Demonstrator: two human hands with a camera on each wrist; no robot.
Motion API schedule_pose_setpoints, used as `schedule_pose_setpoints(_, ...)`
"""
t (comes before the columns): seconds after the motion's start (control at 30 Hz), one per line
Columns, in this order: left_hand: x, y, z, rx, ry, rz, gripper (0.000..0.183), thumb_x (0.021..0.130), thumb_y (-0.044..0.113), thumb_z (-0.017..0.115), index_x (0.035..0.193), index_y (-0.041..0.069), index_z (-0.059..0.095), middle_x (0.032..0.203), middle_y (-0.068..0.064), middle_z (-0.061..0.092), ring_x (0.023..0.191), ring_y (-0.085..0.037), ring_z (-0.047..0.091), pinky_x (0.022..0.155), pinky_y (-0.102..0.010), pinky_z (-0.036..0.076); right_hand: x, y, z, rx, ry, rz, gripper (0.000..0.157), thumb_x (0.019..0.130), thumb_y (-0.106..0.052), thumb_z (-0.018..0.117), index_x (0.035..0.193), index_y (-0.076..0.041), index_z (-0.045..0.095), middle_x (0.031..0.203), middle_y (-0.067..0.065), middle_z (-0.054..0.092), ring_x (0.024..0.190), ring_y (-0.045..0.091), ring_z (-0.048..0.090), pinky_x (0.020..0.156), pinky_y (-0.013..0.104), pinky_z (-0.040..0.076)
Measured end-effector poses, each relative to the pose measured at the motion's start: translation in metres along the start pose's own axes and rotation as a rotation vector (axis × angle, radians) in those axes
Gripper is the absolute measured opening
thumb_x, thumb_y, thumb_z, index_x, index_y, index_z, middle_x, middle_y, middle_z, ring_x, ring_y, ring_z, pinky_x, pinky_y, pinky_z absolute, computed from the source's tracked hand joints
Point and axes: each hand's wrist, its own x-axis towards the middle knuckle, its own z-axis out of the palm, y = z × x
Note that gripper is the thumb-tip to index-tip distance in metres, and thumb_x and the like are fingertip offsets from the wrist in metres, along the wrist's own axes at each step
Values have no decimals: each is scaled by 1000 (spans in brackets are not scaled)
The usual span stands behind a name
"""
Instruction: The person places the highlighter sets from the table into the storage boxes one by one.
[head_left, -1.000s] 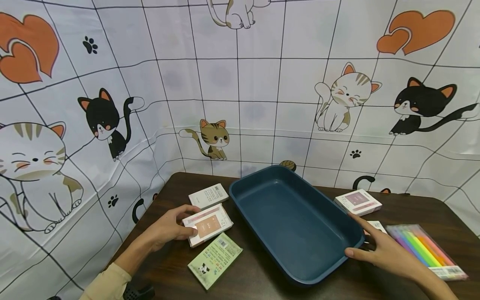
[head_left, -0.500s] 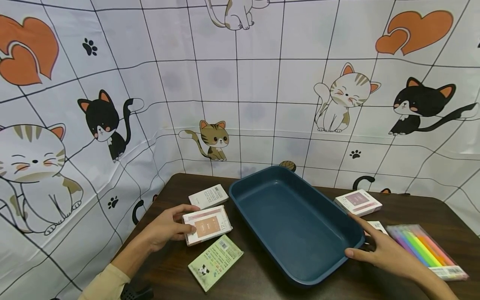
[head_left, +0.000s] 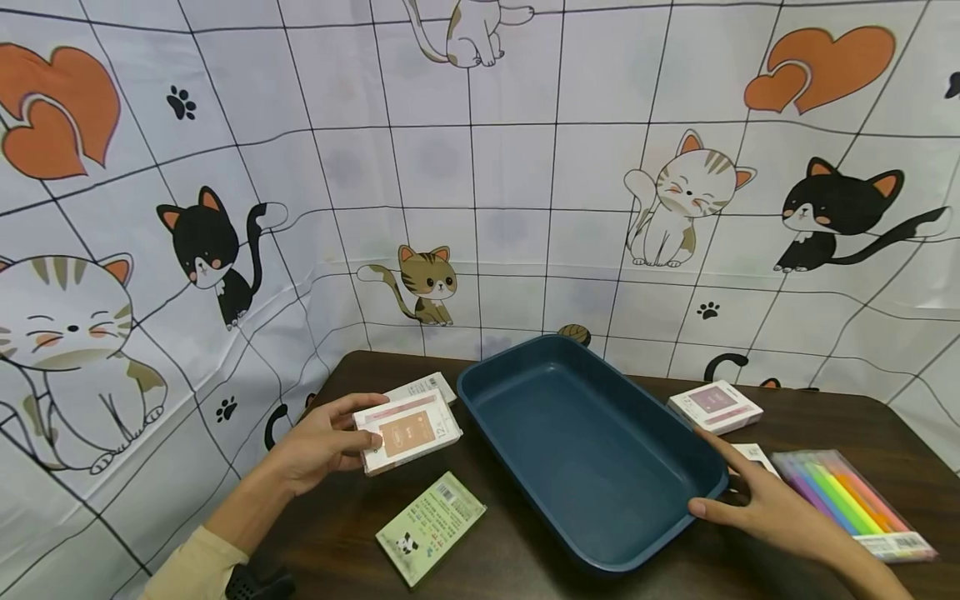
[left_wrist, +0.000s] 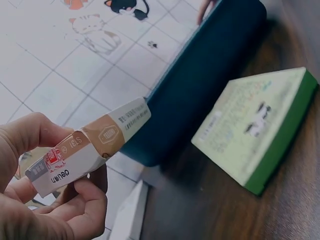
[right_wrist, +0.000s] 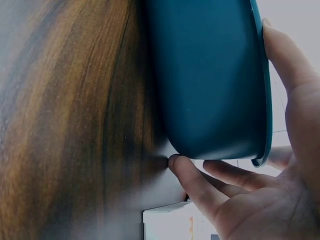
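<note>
My left hand (head_left: 318,442) pinches a flat white box with an orange-brown panel (head_left: 408,433) between thumb and fingers. The left wrist view shows the box's printed narrow side (left_wrist: 102,137) tilted, raised above the table. Behind it a second white box (head_left: 437,383) lies partly covered. A green packet with a panda picture (head_left: 431,527) lies in front. At the right corner of the deep blue tray (head_left: 592,450), my right hand (head_left: 772,500) grips, its thumb on the rim and its fingers round the outer wall (right_wrist: 215,85).
Right of the tray lie a white box with a mauve panel (head_left: 716,405), another white box (head_left: 753,454) partly behind the right hand, and a clear pack of bright coloured sticks (head_left: 851,500). A cat-printed cloth (head_left: 510,233) hangs behind the dark wooden table (head_left: 517,567).
My left hand has lifted the white box with the orange-brown panel up and slightly left, so it now overlaps the box behind. The right hand and the tray stay put.
</note>
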Motion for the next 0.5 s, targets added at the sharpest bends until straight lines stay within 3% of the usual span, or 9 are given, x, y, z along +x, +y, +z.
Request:
schedule_pose_setpoints(0.23,2,14,9,-15,-6,11,70,84,-2,77,147,5,46,125,-26,51,96,-35,66,76,-46,58,2,1,-1,-1,15,-13,92,94,-26,77,164,-15,18,155,29,32,131,49,43,88,23,50)
schedule_pose_setpoints(0.5,5,22,23,-38,-69,11,69,85,-3,76,147,5,47,128,-26,50,99,-35,66,77,-48,59,-2,4,3,14,20,-10,92,94,-25,77,164,-15,19,154,29,34,130,49,44,88,22,50)
